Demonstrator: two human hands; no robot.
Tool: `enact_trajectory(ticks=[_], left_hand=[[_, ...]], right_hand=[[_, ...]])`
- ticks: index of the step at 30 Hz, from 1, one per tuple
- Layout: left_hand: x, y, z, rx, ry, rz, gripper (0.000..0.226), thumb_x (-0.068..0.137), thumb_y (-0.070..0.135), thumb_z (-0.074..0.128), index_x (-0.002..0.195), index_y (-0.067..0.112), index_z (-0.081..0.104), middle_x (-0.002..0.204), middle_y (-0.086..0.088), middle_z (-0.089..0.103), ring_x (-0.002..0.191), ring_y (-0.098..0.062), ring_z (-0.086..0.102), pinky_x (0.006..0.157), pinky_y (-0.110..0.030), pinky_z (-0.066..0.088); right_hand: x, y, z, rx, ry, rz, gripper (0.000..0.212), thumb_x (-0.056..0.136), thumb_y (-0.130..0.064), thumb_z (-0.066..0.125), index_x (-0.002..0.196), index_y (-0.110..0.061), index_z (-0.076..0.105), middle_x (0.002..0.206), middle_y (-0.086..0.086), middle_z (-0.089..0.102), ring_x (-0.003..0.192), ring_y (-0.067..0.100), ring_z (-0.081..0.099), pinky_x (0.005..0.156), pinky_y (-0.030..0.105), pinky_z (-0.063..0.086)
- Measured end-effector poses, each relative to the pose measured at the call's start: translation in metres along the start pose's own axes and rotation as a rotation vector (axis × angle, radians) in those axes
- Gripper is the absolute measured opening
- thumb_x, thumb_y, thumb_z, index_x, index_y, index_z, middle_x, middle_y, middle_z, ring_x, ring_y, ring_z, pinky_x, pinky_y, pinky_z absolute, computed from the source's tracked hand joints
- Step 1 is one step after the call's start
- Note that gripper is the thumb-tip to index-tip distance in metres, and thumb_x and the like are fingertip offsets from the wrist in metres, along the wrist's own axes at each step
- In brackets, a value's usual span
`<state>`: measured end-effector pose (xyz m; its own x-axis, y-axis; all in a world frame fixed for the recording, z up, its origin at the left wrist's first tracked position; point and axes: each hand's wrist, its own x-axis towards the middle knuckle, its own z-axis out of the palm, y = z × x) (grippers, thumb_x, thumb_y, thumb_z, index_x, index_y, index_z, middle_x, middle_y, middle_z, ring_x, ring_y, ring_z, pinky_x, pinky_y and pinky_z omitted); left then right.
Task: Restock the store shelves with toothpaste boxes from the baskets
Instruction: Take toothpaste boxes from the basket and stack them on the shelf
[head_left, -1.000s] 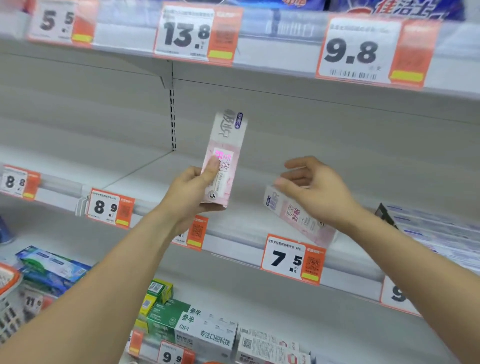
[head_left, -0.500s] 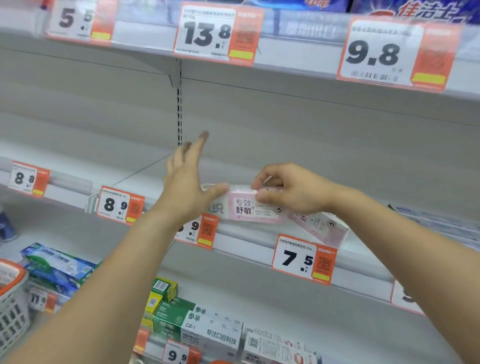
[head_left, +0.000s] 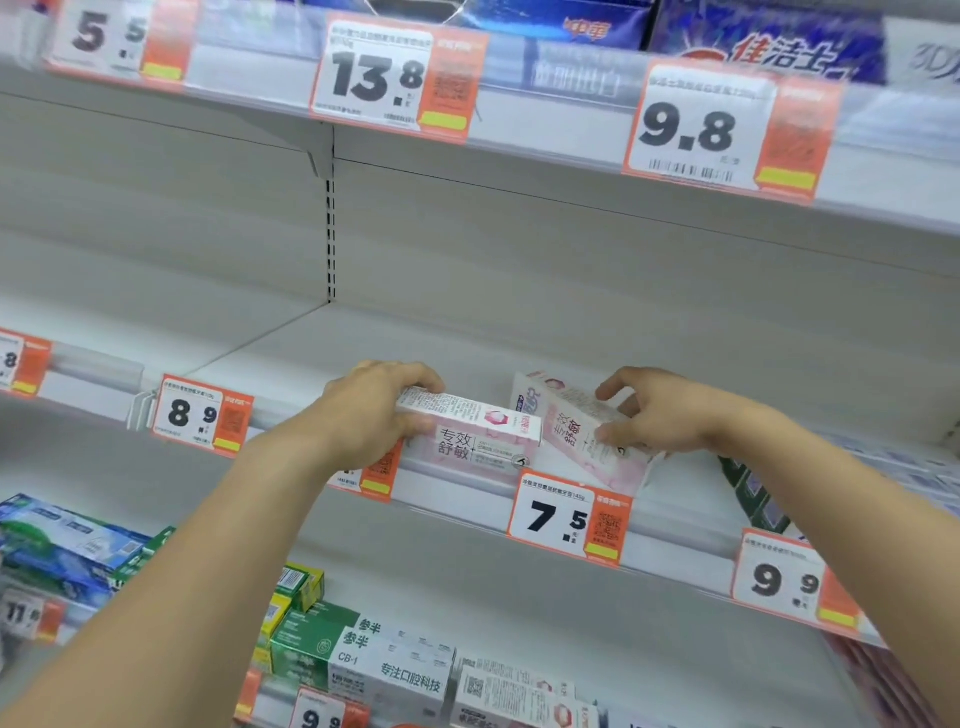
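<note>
Both boxes sit at the near edge of the middle shelf (head_left: 675, 364): left hand (head_left: 371, 415) grips the level pink box (head_left: 478, 436), right hand (head_left: 660, 415) pinches the tilted box (head_left: 576, 431) (lettering sideways).

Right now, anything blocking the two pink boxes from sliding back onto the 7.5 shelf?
Nothing visible. The left hand grips the level pink box, the right hand the tilted pink box; the shelf behind is bare.

Shelf: my middle shelf (head_left: 519, 338), pale grey.
On it: two pink toothpaste boxes, left (head_left: 483, 434) flat, right (head_left: 582, 431) angled.
</note>
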<state>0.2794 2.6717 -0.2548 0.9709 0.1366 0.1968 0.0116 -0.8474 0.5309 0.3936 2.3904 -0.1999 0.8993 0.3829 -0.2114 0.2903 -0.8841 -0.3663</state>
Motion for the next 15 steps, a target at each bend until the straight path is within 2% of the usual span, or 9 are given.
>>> enact_trajectory(ticks=[1, 3, 4, 6, 7, 10, 13, 15], left_hand=[[0.001, 0.000, 0.000, -0.007, -0.007, -0.002, 0.032, 0.089, 0.030, 0.071, 0.109, 0.049, 0.057, 0.118, -0.001, 0.061, 0.114, -0.023, 0.052, 0.101, -0.037, 0.043], [0.001, 0.003, 0.000, -0.042, -0.017, 0.005, 0.028, 0.090, 0.023, 0.070, 0.110, 0.041, 0.060, 0.112, 0.000, 0.065, 0.099, -0.020, 0.059, 0.085, -0.027, 0.045], [0.000, 0.004, 0.000, -0.049, -0.017, 0.008, 0.028, 0.091, 0.020, 0.070, 0.114, 0.034, 0.062, 0.110, 0.001, 0.066, 0.095, -0.018, 0.060, 0.079, -0.025, 0.042], [0.000, 0.006, 0.000, -0.056, -0.003, 0.007, 0.029, 0.092, 0.018, 0.069, 0.119, 0.029, 0.063, 0.109, 0.003, 0.066, 0.093, -0.017, 0.059, 0.076, -0.023, 0.039], [-0.001, 0.006, 0.000, -0.058, 0.002, 0.009, 0.030, 0.092, 0.018, 0.069, 0.119, 0.029, 0.063, 0.110, 0.003, 0.066, 0.094, -0.017, 0.059, 0.076, -0.022, 0.039], [-0.003, 0.006, -0.002, -0.066, -0.004, 0.001, 0.031, 0.092, 0.019, 0.069, 0.121, 0.028, 0.063, 0.111, 0.003, 0.066, 0.095, -0.017, 0.059, 0.077, -0.022, 0.040], [-0.004, 0.005, -0.002, -0.069, -0.004, 0.013, 0.032, 0.092, 0.019, 0.070, 0.122, 0.028, 0.063, 0.111, 0.003, 0.066, 0.094, -0.017, 0.058, 0.076, -0.022, 0.039], [-0.003, 0.005, -0.003, -0.072, -0.002, 0.015, 0.032, 0.092, 0.019, 0.070, 0.122, 0.028, 0.063, 0.112, 0.003, 0.067, 0.095, -0.017, 0.059, 0.078, -0.022, 0.040]], right_hand=[[0.001, 0.003, 0.002, 0.035, 0.060, -0.012, 0.057, 0.083, -0.028, 0.078, 0.133, -0.022, 0.052, 0.119, 0.003, 0.065, 0.099, 0.020, 0.067, 0.089, 0.038, 0.057], [0.005, 0.006, 0.008, 0.031, 0.200, -0.067, 0.060, 0.075, -0.026, 0.086, 0.128, -0.020, 0.059, 0.121, 0.002, 0.065, 0.103, 0.017, 0.063, 0.089, 0.028, 0.051], [0.007, 0.007, 0.012, 0.017, 0.253, -0.112, 0.060, 0.070, -0.026, 0.089, 0.124, -0.020, 0.062, 0.119, 0.000, 0.066, 0.101, 0.014, 0.062, 0.085, 0.022, 0.048], [0.009, 0.008, 0.018, 0.020, 0.285, -0.185, 0.055, 0.064, -0.026, 0.092, 0.113, -0.022, 0.068, 0.109, -0.006, 0.069, 0.091, 0.007, 0.062, 0.072, 0.015, 0.046], [0.010, 0.009, 0.020, 0.034, 0.272, -0.199, 0.053, 0.062, -0.029, 0.093, 0.109, -0.025, 0.068, 0.106, -0.007, 0.069, 0.091, 0.006, 0.063, 0.071, 0.014, 0.046], [0.014, 0.016, 0.018, 0.078, 0.160, -0.168, 0.052, 0.066, -0.043, 0.090, 0.109, -0.033, 0.063, 0.114, -0.006, 0.062, 0.106, 0.010, 0.060, 0.085, 0.026, 0.049], [0.010, 0.022, 0.016, 0.206, -0.027, -0.130, 0.048, 0.076, -0.036, 0.084, 0.117, -0.037, 0.059, 0.118, -0.001, 0.064, 0.105, 0.015, 0.064, 0.086, 0.026, 0.051], [0.009, 0.025, 0.017, 0.158, -0.056, -0.123, 0.057, 0.078, -0.030, 0.084, 0.125, -0.034, 0.053, 0.118, 0.000, 0.066, 0.100, 0.016, 0.067, 0.088, 0.026, 0.052]])
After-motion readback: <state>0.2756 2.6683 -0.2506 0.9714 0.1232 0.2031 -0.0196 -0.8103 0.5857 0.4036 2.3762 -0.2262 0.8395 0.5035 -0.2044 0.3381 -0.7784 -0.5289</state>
